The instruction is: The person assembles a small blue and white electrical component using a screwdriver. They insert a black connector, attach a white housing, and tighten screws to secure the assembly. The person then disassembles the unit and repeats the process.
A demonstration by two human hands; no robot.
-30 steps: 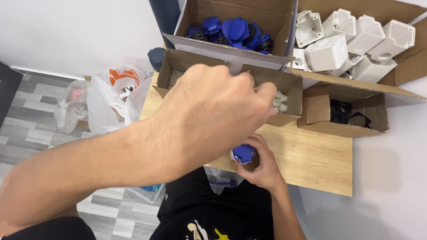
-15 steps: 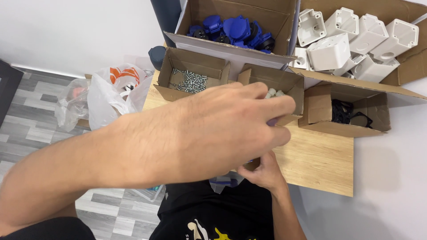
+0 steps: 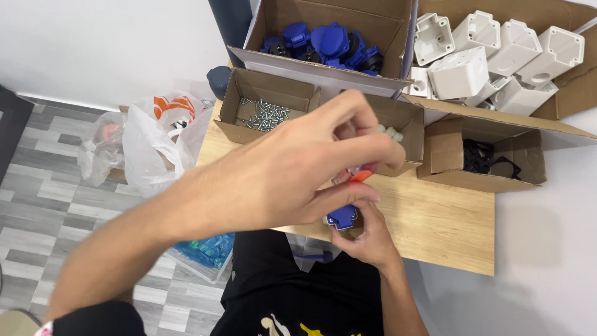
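Observation:
My left hand [image 3: 317, 165] fills the middle of the view, reaching in from the lower left above the wooden table [image 3: 435, 218]. Its fingers are curled shut around a small orange-red thing [image 3: 359, 174], which is mostly hidden. The fingertips hover just in front of a small cardboard box with little white pieces [image 3: 390, 132]. Lower down, near the table's front edge, my right hand [image 3: 368, 239] grips a blue socket part [image 3: 342, 218], which the left hand partly covers.
A box of silver screws [image 3: 264, 113] stands at the left, a box of black rings [image 3: 484, 157] at the right. Behind them are a box of blue sockets [image 3: 323, 38] and white junction boxes [image 3: 491, 56]. Plastic bags [image 3: 146, 140] lie on the floor.
My left hand has drawn back from the box of white pieces toward me and lifted, and the orange-red thing now shows under its fingers. The right hand has kept the blue part in place.

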